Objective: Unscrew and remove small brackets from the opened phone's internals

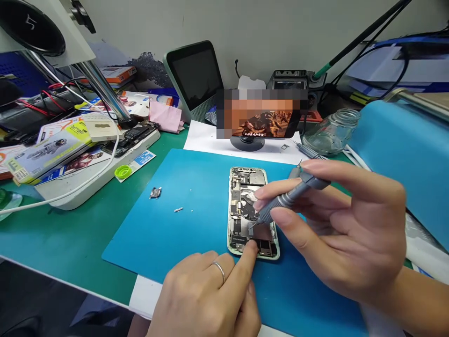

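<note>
An opened smartphone (233,201) lies face up on the blue mat (140,252), its inner boards and metal plates exposed. My left hand (203,295) is below it, index fingertip pressing on the phone's lower part and the other fingers curled in. My right hand (354,224) grips a grey precision screwdriver (286,199) between thumb and fingers. Its tip is over the lower middle of the phone; whether it touches is too small to tell. On the mat's left lie a small dark circuit part (155,192) and a little metal piece (178,209).
A phone playing video (263,124) stands at the back, before a smart display (196,75). A glass jar (329,133) stands right of it. Boxes (52,145), a power strip (80,187) and a white cable (87,180) crowd the left. Another grey tool (295,171) lies behind my right hand.
</note>
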Demonstrator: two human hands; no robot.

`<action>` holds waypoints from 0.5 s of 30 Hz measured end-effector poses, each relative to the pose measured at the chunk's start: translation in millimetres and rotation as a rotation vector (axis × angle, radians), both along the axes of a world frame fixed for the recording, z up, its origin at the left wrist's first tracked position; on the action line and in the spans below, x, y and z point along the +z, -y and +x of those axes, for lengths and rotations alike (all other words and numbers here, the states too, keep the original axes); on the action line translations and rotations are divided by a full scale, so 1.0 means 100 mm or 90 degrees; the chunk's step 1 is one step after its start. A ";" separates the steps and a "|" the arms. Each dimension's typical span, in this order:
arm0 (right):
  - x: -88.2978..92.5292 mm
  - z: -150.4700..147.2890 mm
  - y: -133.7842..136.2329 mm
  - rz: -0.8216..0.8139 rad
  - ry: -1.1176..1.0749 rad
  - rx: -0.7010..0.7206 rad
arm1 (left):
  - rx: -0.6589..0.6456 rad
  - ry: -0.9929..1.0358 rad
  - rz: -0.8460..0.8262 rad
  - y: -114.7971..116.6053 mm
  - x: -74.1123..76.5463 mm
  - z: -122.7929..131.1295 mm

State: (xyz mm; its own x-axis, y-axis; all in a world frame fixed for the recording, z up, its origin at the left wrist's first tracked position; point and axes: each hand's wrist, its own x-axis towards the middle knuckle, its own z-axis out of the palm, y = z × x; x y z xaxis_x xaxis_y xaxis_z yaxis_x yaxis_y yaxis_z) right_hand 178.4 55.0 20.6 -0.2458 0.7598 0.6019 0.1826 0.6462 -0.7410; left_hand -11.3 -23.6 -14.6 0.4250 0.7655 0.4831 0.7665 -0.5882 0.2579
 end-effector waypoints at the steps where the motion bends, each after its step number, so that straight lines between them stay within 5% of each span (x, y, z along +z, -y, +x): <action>1: 0.00 -0.01 0.01 -0.014 -0.004 -0.004 | 0.003 -0.003 0.000 0.00 0.01 0.00; 15: -0.04 0.04 0.01 0.005 0.066 0.058 | 0.025 0.043 0.037 -0.03 0.08 0.06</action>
